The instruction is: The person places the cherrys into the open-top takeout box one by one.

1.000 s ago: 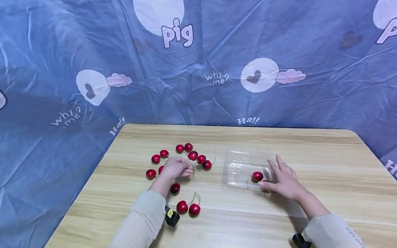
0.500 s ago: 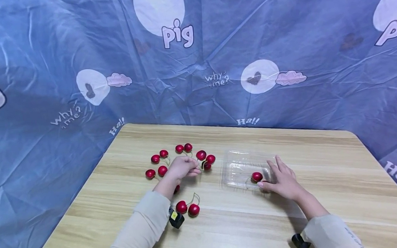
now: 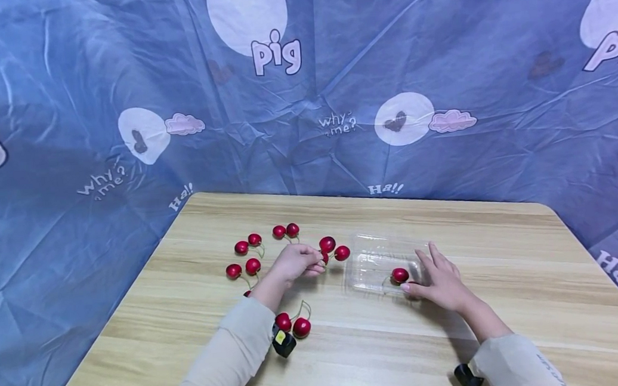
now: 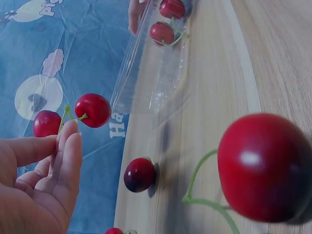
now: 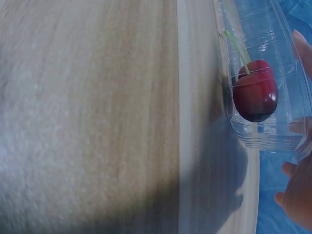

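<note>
My left hand (image 3: 299, 262) pinches the green stems of a pair of cherries (image 4: 92, 110), left of a clear plastic box (image 3: 365, 273). The pair hangs above the table, apart from the box; its red fruits (image 3: 342, 253) show beyond the fingertips. Another cherry (image 4: 140, 174) lies on the table just behind the fingers, partly hidden in the head view. My right hand (image 3: 444, 282) holds the right end of the box, thumb at the front rim and fingers at the far side. Inside, near the thumb, sit two stemmed cherries (image 5: 256, 97), one partly hidden in the head view.
Several stemmed cherries (image 3: 252, 266) lie on the wooden table (image 3: 384, 349) left of the left hand. A joined pair (image 3: 301, 327) lies nearer, beside the left wrist camera (image 3: 284, 343). A blue printed cloth (image 3: 306, 157) hangs behind the table.
My left hand has moved right, lifting the pinched pair of cherries toward the box. One cherry beside them has stayed on the table. The right hand and box have stayed in place.
</note>
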{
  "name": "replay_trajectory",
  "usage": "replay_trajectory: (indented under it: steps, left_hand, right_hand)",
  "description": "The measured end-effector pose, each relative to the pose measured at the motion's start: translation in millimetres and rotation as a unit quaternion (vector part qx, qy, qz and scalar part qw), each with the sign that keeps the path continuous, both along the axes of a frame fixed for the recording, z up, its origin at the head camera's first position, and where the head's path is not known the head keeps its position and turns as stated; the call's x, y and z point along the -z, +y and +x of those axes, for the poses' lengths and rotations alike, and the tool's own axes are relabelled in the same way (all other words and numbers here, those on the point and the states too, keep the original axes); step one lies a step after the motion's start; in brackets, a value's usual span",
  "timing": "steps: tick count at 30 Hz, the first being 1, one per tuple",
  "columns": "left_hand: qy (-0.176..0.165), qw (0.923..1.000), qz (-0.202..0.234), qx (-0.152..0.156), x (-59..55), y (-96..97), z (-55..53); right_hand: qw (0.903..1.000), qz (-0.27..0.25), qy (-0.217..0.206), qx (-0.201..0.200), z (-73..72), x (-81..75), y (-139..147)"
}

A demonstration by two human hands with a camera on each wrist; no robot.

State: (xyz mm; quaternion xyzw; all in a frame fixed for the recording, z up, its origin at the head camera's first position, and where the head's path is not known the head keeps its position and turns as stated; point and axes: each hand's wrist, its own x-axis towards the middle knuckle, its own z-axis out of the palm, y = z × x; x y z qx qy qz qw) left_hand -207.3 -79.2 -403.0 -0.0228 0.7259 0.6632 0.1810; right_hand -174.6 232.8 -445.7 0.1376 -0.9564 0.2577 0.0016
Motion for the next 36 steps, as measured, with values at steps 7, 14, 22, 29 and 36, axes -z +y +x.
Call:
replay_trajectory:
  steps: [7, 14, 22, 29, 36]
  left_hand:
    - [0.003, 0.9997, 0.006, 0.023, -0.7, 11.1, 0.7]
    - [0.004, 0.9992, 0.004, 0.039, -1.7, 19.8, 2.4]
    - [-0.002, 0.9992, -0.003, 0.039, 4.3, 29.5, -1.9]
    - [0.001, 0.9986, -0.009, 0.053, 5.4, 36.9, -3.4]
    - [-0.004, 0.9976, -0.013, 0.068, 5.9, 44.4, -5.0]
  right_hand:
    - [1.0000, -0.003, -0.005, -0.001, -0.4, -1.7, 0.0]
    - [0.9999, -0.007, -0.008, -0.001, 0.1, -5.1, -1.3]
    - [1.0000, -0.009, -0.002, -0.003, -1.2, -6.6, -0.3]
    - [1.0000, -0.009, -0.001, -0.003, -1.0, -7.7, -0.1]
    - [0.9999, -0.010, -0.002, -0.004, -1.5, -5.0, 1.5]
